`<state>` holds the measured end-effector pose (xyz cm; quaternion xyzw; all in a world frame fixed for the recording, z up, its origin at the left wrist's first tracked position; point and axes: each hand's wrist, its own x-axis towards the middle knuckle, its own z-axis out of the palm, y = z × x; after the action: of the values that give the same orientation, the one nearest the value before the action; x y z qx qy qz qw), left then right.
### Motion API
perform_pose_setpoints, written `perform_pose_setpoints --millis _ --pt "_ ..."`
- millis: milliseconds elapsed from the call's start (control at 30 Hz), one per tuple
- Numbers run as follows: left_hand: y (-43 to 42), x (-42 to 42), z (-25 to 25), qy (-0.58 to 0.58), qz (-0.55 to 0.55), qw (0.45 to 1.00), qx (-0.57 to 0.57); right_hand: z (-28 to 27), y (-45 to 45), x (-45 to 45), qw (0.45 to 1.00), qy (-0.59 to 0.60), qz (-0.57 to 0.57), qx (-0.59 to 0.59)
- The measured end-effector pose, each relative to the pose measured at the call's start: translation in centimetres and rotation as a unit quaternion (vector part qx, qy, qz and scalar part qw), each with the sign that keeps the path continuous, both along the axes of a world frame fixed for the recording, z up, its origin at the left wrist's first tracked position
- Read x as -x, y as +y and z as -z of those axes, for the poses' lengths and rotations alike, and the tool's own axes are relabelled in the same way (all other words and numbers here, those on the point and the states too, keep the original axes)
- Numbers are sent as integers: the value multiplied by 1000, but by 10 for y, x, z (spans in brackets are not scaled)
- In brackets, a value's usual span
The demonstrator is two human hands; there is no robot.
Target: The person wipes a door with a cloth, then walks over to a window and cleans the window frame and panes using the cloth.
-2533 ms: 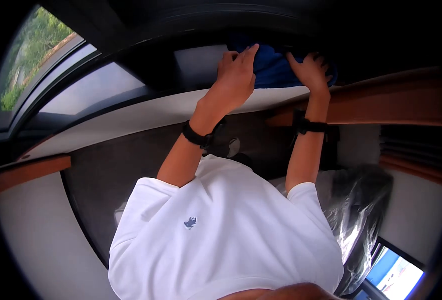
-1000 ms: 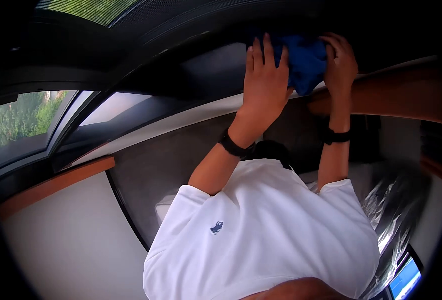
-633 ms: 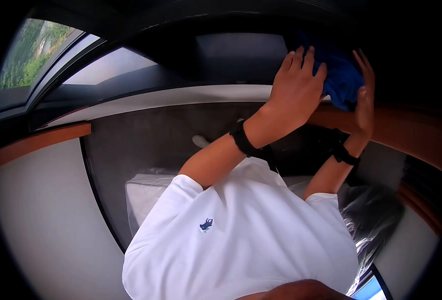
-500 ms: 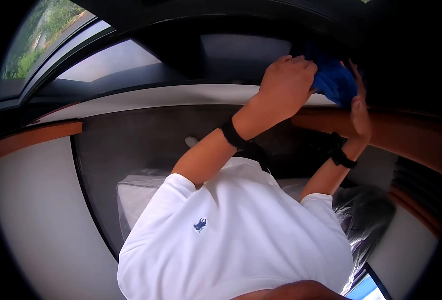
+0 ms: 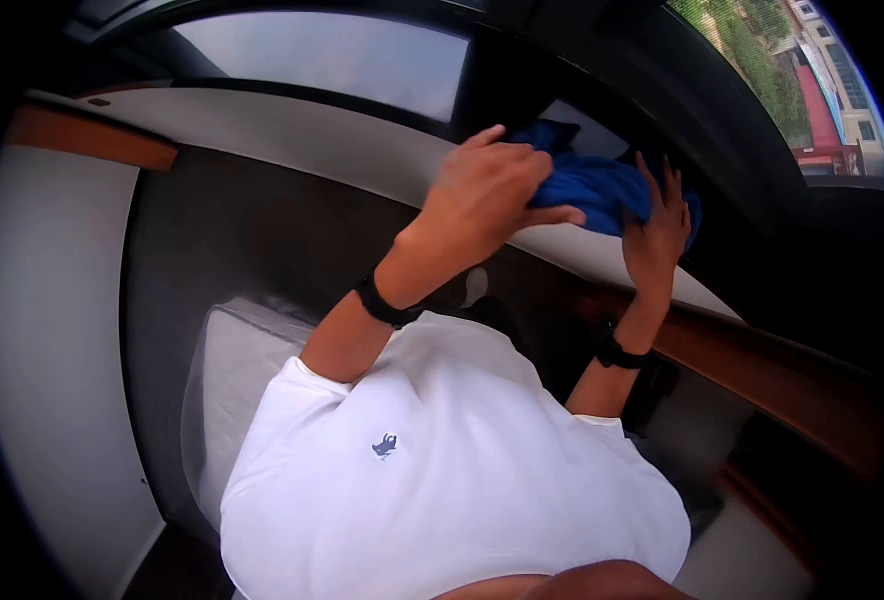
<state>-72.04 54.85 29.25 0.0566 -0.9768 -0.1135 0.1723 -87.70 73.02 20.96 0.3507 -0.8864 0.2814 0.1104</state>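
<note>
As a crumpled, elongated blue cloth [image 5: 590, 190] runs lengthwise between them, the bent left hand [image 5: 484, 190], its pinch unclear, and finger-spread right hand [image 5: 654, 245] touch opposite ends.

long pale ledge [image 5: 302, 138], blue cloth [image 5: 597, 185] bunched along its far edge, apparently touching

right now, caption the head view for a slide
Left hand and right hand on a bunched blue cloth near a window.

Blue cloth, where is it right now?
In the head view, the blue cloth is right of centre in the upper part, between the left hand and the right hand, just above the white strip.
</note>
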Motion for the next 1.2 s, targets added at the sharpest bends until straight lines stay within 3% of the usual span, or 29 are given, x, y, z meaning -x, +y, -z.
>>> perform_pose_setpoints --millis 67,167,233,267,333,400,467,500,567,667,800,867,933,1067,1133,1200 --pt "-25 -30 -15 29 -150 986 70 -6 -53 -28 999 32 -27 28" --pt "-33 -67 -56 94 -209 964 132 -26 -115 -75 986 53 -114 107" --pt "-29 -74 -73 161 -299 940 35 -39 -143 -87 980 61 -133 136" --pt "-31 -71 -74 153 -291 943 42 -44 -152 -87 972 81 -161 150" --pt "-41 -54 -65 243 -232 937 -98 -49 -160 -80 978 86 -141 131" --pt "-51 -46 -57 205 -189 950 -144 -58 -157 -77 984 95 -116 98" --pt "-61 -47 -46 39 -169 972 -158 -68 -149 -82 983 68 -127 115" --pt "-62 -49 -39 32 -156 973 -165 -76 -142 -86 987 79 -102 92" --pt "-58 -48 -29 57 -144 982 108 -86 -119 -89 992 64 -70 84" --pt "-40 -18 -26 71 -77 993 47 -98 -79 -68 994 71 -46 65" --pt "10 12 -10 137 55 989 19 -98 -2 -66 990 92 97 36" --pt "49 24 -14 126 123 984 -21 -98 52 -41 984 -19 176 -8" --pt "100 32 -6 173 179 967 -60 -89 108 -14 972 -121 193 60" --pt "157 27 6 163 158 972 -62 -88 132 -17 977 -85 181 78" --pt "175 24 8 141 179 970 -86 -87 143 -25 966 -81 234 68" --pt "185 36 14 156 200 958 -132 -78 173 -4 983 1 180 45"
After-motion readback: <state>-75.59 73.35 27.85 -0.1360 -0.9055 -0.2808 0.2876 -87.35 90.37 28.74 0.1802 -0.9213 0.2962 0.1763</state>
